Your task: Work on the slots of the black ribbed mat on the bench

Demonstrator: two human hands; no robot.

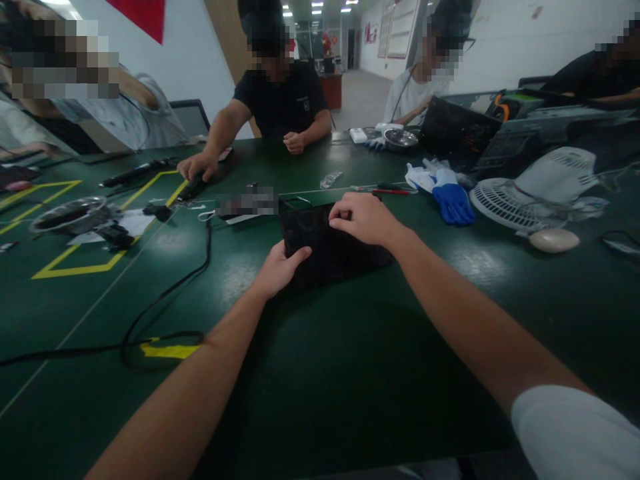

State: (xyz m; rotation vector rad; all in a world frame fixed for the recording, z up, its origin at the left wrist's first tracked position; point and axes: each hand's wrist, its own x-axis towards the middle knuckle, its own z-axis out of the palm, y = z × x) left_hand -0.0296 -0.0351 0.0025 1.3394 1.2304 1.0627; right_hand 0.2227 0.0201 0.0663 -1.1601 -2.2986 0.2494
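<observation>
A dark flat rectangular panel (335, 250), perhaps a tablet or screen, is in front of me over the green table; its exact kind is unclear. Along its left edge my left hand (283, 269) is closed, thumb on the top face and fingers hidden beneath. My right hand (361, 217) is over the panel's upper right part, fingers curled and thumb against the forefinger in a pinch. Whatever sits between those fingertips, if anything, is too small to make out.
Blue-and-white gloves (447, 193) and a white fan part (540, 190) lie to the right. Red-handled tool (395, 191) lies behind the panel. A black cable (165, 298) loops at left. Across the table, a person's hand (200, 167) touches a black object. Other people sit around.
</observation>
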